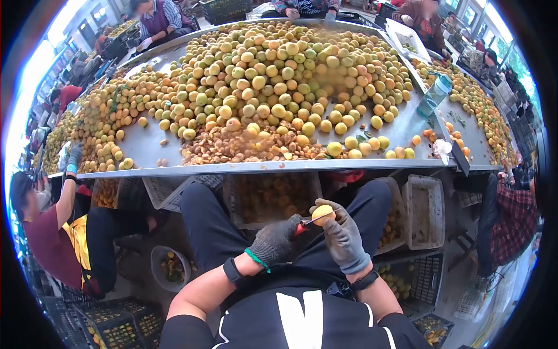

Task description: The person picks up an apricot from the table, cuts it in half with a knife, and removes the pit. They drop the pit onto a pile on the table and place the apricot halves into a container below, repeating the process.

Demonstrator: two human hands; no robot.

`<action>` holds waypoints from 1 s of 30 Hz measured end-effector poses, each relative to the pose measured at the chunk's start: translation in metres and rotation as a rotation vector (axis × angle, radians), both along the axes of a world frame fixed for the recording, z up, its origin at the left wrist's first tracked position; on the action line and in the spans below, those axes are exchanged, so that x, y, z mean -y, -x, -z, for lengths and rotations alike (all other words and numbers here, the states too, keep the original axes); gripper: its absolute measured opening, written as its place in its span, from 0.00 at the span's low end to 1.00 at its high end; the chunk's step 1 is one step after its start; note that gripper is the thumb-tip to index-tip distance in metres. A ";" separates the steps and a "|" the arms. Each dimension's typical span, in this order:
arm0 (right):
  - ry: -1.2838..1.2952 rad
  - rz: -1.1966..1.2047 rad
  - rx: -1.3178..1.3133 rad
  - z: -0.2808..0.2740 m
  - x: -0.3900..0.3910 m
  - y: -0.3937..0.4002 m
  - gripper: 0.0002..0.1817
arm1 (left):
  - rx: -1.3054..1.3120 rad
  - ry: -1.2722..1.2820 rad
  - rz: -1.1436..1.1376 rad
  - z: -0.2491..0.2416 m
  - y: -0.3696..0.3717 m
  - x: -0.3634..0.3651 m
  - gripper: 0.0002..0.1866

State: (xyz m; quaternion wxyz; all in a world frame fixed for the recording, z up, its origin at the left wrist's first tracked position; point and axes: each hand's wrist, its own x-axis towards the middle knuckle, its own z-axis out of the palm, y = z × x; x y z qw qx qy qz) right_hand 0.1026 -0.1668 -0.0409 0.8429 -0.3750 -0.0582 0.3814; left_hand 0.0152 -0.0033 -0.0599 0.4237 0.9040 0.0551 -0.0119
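Note:
My left hand (275, 239), in a dark knit glove with a green cuff, is closed around a small knife with a red handle (300, 228). The thin blade reaches across to a yellow apricot (323, 215) and touches it. That apricot sits between the thumb and fingers of my right hand (343, 235), which wears a grey glove. Both hands are above my lap, just short of the table's front edge. How deep the blade goes into the fruit cannot be made out.
A metal table (250, 168) bears a large heap of apricots (261, 75) and a pile of pits (232, 144). A teal bottle (435, 95) stands at the right. Beneath are a crate of fruit (273, 195), a pale crate (424, 212) and a white bucket (168, 267). People sit on both sides.

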 end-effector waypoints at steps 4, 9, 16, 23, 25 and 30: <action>0.199 0.049 0.293 -0.002 -0.001 0.003 0.27 | -0.060 -0.102 -0.016 -0.005 0.002 0.000 0.22; 0.109 0.056 0.076 -0.002 0.003 0.001 0.26 | 0.039 -0.088 -0.040 0.006 0.002 0.000 0.20; 0.174 0.066 0.133 -0.007 -0.005 0.006 0.22 | -0.038 -0.069 -0.032 -0.008 -0.001 0.002 0.19; 0.056 0.076 -0.020 -0.015 -0.002 0.001 0.24 | -0.031 -0.023 -0.071 -0.004 -0.001 0.009 0.20; 0.051 0.059 -0.052 -0.013 -0.003 0.002 0.25 | -0.072 -0.047 -0.071 -0.012 -0.002 0.008 0.20; 0.126 0.055 0.042 0.002 0.002 0.002 0.26 | -0.042 -0.096 -0.069 -0.005 -0.001 0.009 0.19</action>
